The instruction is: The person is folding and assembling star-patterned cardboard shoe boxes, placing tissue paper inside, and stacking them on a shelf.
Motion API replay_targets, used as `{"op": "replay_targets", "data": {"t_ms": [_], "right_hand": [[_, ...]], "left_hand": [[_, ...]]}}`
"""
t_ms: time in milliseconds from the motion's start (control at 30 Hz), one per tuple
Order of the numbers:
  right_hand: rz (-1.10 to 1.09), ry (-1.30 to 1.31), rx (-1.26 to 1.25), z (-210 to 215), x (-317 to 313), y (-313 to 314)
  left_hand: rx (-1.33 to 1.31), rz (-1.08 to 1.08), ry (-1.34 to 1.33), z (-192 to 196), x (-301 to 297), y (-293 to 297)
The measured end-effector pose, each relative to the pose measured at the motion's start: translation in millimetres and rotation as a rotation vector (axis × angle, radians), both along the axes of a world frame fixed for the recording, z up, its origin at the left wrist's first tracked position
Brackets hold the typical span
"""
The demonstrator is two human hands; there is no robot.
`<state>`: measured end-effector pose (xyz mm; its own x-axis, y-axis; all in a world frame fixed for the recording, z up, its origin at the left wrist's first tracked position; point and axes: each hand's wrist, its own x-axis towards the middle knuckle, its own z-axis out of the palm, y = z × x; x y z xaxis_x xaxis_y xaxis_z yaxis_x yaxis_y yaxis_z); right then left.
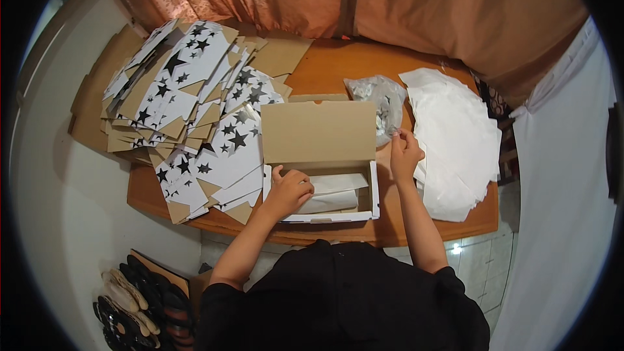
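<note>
Box (pixel 312 219) assembled, paper (pixel 337 184) inside; lid (pixel 318 132) open. Left hand (pixel 290 192) half-curled, right hand (pixel 406 153) nearly pinched at plastic bag (pixel 385 99); both holds unclear.

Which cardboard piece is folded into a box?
The brown-lined white cardboard box standing open at the left hand; the star-printed white cardboard sheets are heaped flat to its left.

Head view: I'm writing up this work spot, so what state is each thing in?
Box: open, lid raised
White paper: lying inside the box
Star-printed cardboard: flat, piled unevenly
Plastic bag: crumpled; whether sealed is unclear
White sheets: loosely stacked, edges uneven
Curtains: hanging in folds
Left hand: fingers bent, at the box's left end
Right hand: fingers bent, by the bag; grip unclear
</note>
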<state>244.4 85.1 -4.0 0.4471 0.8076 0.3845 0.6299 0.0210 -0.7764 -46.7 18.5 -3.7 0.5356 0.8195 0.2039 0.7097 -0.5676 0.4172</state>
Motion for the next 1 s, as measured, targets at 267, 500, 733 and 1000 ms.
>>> {"op": "replay_targets", "data": {"t_ms": [267,500,733,1000], "right_hand": [[0.367,-0.143,-0.008,22,-52,-67],[0.628,-0.140,-0.312,0,-80,-70],[0.461,-0.377,-0.387,2,-97,-83],[0.174,-0.265,-0.297,-1,-63,-51]], "left_hand": [[-0.328,-0.165,0.243,-5,1,3],[-0.247,-0.185,0.287,-10,4,3],[-0.286,-0.148,0.300,-4,-8,2],[-0.050,0.122,-0.049,20,-23,-35]]}}
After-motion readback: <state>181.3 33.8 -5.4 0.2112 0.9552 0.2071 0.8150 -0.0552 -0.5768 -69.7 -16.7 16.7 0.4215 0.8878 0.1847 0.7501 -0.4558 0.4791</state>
